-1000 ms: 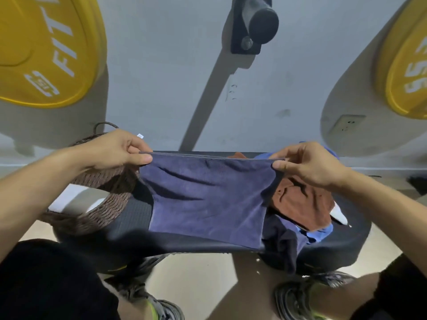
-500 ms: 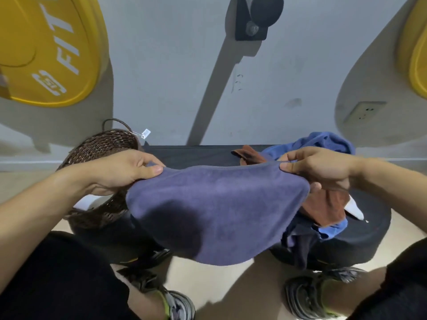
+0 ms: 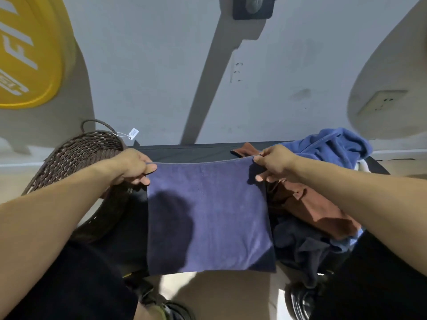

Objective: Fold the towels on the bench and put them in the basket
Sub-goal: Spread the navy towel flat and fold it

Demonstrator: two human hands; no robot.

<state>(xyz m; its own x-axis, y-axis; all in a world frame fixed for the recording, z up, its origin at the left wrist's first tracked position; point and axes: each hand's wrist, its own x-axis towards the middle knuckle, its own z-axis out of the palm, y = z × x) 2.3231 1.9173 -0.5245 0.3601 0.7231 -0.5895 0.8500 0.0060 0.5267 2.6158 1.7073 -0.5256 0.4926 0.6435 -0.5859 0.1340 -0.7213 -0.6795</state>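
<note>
Both forearms are bare, with no sleeve, watch or ring showing on the left hand or the right hand. Black trousers cover both legs. The shoes are dark with a touch of yellow-green trim.

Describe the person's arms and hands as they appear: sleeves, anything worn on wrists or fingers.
Both forearms are bare up to the frame edge, with no sleeves showing. The left hand and right hand wear no gloves; no watch, bracelet or ring is visible on the sides that show.
</note>
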